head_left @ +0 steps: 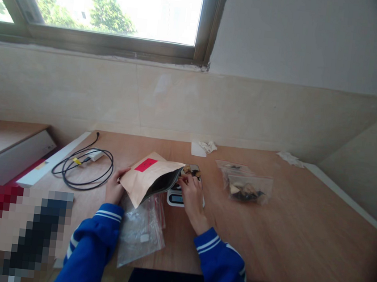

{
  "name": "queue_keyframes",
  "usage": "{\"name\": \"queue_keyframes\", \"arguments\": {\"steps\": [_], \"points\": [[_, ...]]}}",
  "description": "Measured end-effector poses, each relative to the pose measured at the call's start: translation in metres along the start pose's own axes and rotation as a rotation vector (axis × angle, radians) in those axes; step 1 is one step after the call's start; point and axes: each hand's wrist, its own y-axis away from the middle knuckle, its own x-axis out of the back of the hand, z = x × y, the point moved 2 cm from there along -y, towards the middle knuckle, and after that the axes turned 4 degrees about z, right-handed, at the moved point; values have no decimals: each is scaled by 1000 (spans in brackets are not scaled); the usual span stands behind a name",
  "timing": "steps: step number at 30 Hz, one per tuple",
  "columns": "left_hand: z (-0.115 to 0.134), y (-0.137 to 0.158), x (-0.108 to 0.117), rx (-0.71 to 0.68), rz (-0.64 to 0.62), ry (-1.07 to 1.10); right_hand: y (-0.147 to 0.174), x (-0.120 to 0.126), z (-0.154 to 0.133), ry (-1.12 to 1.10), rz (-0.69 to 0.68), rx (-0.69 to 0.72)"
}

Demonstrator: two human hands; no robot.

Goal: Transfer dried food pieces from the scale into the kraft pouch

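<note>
My left hand is closed on the left end of a brown kraft paper pouch with a red label. The pouch is tilted, its dark open mouth facing right. At that mouth my right hand bends over a small white digital scale, fingers pinched together; what they grip is hidden. Dried brown and yellowish pieces lie on the scale's plate, just beyond my right fingers. Below the pouch, empty clear zip bags with red seal lines lie on the table.
To the right are clear zip bags with dried dark and tan pieces. A coiled black cable lies at the left by a white block. Crumpled tissue and a white card sit at the table's back edge.
</note>
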Motion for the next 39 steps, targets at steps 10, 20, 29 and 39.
{"name": "queue_keyframes", "arguments": {"steps": [10, 20, 29, 39], "points": [[0, 0, 0, -4, -7, -3, 13, 23, 12, -77, 131, -101], [-4, 1, 0, -14, 9, -4, 22, 53, 16, -255, 358, -128], [11, 3, -1, 36, 66, 12, 27, 53, 27, -331, 418, -190], [-7, -1, -1, -24, -30, 13, 3, 80, -48, -557, 139, 116]]}}
